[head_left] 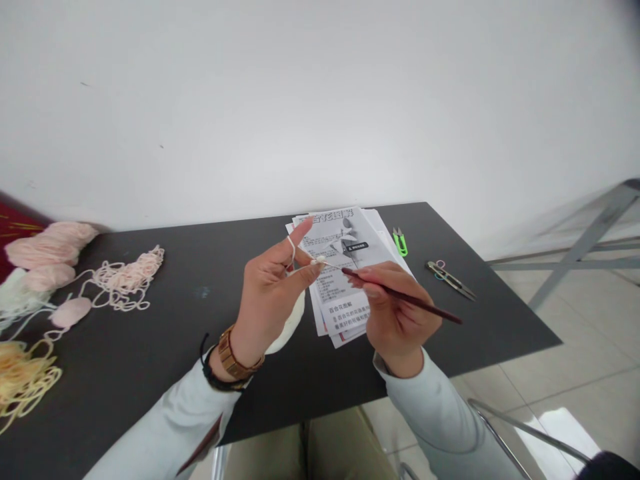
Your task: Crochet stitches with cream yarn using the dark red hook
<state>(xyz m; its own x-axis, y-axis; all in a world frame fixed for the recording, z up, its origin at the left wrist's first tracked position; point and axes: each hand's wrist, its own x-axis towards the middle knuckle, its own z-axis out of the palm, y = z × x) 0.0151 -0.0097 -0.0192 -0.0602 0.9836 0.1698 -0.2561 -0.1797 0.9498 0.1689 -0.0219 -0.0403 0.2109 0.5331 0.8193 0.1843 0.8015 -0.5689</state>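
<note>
My left hand (277, 280) pinches a small piece of white crochet work (319, 261) between thumb and a finger. White yarn loops round its raised index finger. My right hand (400, 310) grips a crochet hook (415, 300) with a dark brown handle, and its thin shaft reaches left to the white stitches. Partly hidden behind my left wrist lies a white ball of yarn (289, 327). Under both hands, printed pattern sheets (345, 313) with Chinese text and pictures are stacked on the black table (200, 300).
Pink yarn (55, 250), a loose pink tangle (133, 277) and yellow yarn (25, 380) lie at the left. Green thread snips (400, 241) and metal snips (451, 280) rest right of the papers. A white wall (300, 100) rises behind; a metal frame (585, 240) stands at the right.
</note>
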